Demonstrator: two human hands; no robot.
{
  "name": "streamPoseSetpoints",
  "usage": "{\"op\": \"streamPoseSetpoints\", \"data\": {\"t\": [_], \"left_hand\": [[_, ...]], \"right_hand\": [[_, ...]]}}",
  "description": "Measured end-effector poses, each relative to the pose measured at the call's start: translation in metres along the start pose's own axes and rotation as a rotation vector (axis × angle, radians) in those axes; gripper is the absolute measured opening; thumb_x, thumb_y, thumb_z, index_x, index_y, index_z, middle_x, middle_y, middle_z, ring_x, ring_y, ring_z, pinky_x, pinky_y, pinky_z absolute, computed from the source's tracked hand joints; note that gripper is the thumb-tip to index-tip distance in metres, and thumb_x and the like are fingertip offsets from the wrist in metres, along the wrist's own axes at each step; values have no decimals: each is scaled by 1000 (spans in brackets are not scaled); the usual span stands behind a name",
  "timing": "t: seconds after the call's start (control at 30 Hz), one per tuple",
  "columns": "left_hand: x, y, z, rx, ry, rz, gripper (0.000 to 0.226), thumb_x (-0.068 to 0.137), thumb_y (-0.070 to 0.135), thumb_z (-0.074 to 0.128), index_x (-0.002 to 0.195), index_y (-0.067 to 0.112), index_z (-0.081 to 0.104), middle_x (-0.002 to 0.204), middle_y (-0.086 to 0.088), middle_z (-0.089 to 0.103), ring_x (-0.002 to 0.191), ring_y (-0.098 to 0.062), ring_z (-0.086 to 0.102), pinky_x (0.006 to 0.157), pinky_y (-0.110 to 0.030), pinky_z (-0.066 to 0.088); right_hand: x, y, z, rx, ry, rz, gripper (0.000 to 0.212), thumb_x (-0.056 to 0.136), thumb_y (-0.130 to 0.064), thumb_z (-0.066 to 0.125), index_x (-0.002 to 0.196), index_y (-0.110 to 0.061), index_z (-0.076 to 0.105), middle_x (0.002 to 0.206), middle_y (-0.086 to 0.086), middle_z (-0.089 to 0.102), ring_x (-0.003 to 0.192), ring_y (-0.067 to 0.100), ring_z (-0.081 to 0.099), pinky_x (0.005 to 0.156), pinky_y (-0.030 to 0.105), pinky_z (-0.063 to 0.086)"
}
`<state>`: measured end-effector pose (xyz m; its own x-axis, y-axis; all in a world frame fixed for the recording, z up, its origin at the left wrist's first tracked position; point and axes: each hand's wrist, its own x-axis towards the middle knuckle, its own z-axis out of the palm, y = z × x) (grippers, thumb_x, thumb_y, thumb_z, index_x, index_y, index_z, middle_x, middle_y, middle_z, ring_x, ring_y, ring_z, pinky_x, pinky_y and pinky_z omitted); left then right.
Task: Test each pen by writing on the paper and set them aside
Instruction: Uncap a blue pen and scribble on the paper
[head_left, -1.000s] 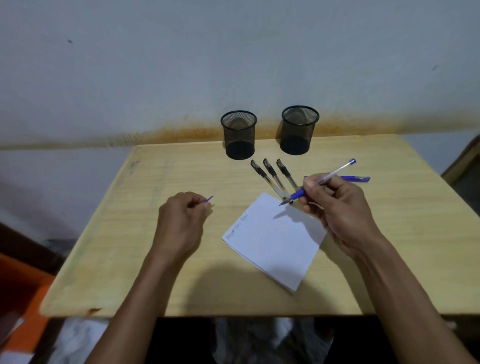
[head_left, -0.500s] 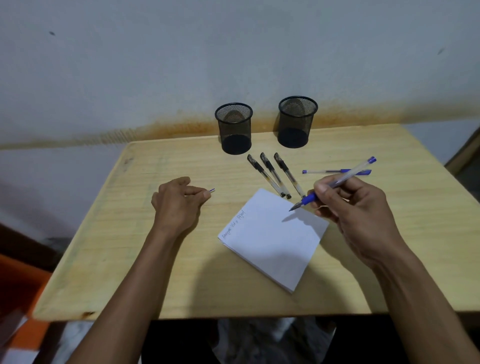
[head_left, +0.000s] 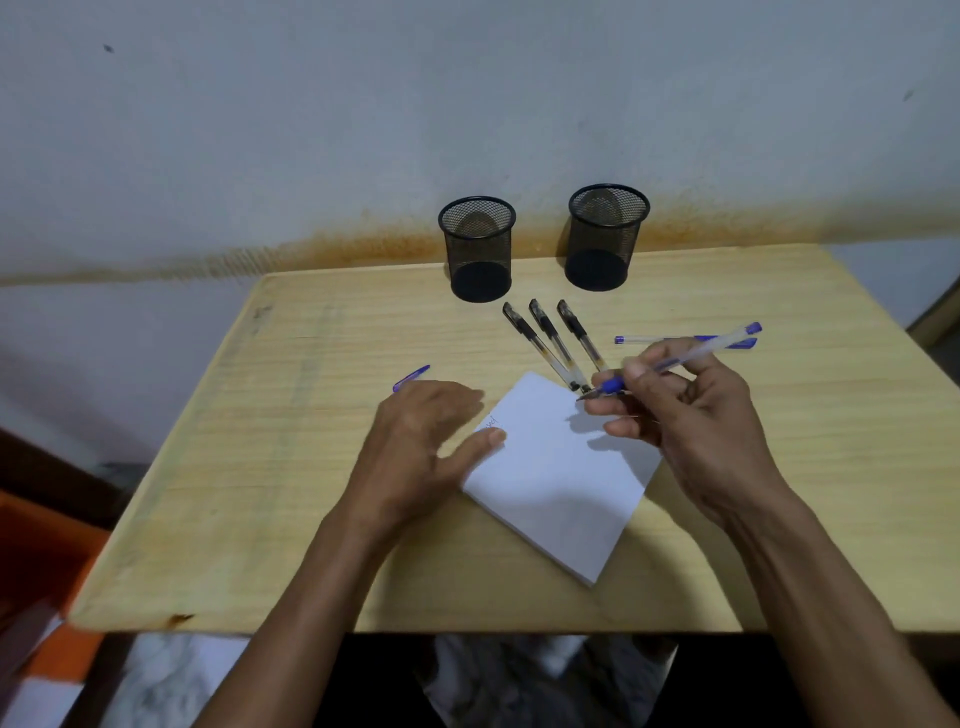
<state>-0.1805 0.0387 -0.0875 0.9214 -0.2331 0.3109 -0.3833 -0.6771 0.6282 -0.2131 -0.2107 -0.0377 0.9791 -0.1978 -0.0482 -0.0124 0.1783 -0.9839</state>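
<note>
A white paper pad (head_left: 556, 478) lies slanted on the wooden table (head_left: 291, 467), with a little writing near its left corner. My right hand (head_left: 691, 426) grips an uncapped blue pen (head_left: 691, 353), whose tip touches the pad's far corner. My left hand (head_left: 415, 457) rests flat, thumb pressing the pad's left edge. The pen's blue cap (head_left: 411, 376) lies on the table just beyond my left knuckles. Three black pens (head_left: 558, 340) lie side by side behind the pad. A second blue pen (head_left: 649, 339), capped, lies behind my right hand.
Two black mesh pen cups (head_left: 478, 249) (head_left: 605, 236) stand at the table's far edge against the wall. An orange object (head_left: 36, 561) sits on the floor to the left of the table.
My left hand let go of the blue cap and slid right onto the pad's left edge. My right hand brought the pen tip down to the pad's far corner.
</note>
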Motion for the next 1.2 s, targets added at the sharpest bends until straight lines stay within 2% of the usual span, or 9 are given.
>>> {"op": "streamPoseSetpoints", "data": {"t": [0.07,0.13,0.3,0.4,0.63,0.8,0.9,1.03,1.2], "left_hand": [[4,-5,3,118,-106,42,53,82,61,64,117,23,73,122,6,68,118,-13,57,102,-33,43],[4,-9,5,191,-182,48,56,84,66,55,121,28,71,133,4,64,127,-17,52,107,-43,40],[-3,-27,11,254,-221,98,60,87,69,51,125,27,70,138,1,62,133,-24,51,106,-51,40],[-4,-28,14,271,-124,193,57,87,59,61,124,16,71,129,-5,68,123,-30,60,97,-52,46],[-7,-28,16,322,-93,239,49,92,59,52,117,24,74,130,-6,68,122,-31,60,97,-53,46],[-4,-28,15,267,-107,208,43,89,58,57,113,26,74,130,-3,67,123,-29,59,98,-54,46],[-7,-30,15,275,-125,192,46,90,60,52,118,29,72,136,-1,63,130,-26,54,104,-56,42],[-8,-29,16,297,-137,168,49,92,61,47,124,31,69,141,1,60,136,-23,49,110,-56,37],[-9,-28,16,291,-149,140,52,92,63,45,128,33,66,144,3,57,139,-20,45,113,-55,34]], "right_hand": [[0,1,6,-90,-29,-22,21,89,0,73,92,-8,54,85,14,79,78,27,79,64,29,63],[-1,5,12,-157,-75,-37,21,84,5,77,91,-3,59,78,10,78,75,26,79,66,31,63],[3,15,21,-337,-173,-97,15,76,6,83,87,-1,74,83,8,79,81,20,78,76,31,63],[13,18,32,-438,-218,-90,16,74,4,84,83,-4,75,84,7,79,81,22,77,76,36,63],[32,37,54,-465,-205,-19,14,73,5,82,76,-1,70,76,16,76,70,34,73,65,55,60],[41,47,54,-530,-182,-67,18,69,7,82,70,0,65,66,16,71,56,29,68,53,48,58],[46,54,54,-548,-182,-116,18,67,7,79,66,1,62,62,20,66,57,42,64,47,55,53],[50,60,52,-575,-183,-145,19,70,5,78,64,-1,62,61,13,65,56,34,62,49,51,54],[52,64,53,-553,-176,-173,20,72,6,78,65,1,60,63,18,63,61,41,59,51,49,50]]}}
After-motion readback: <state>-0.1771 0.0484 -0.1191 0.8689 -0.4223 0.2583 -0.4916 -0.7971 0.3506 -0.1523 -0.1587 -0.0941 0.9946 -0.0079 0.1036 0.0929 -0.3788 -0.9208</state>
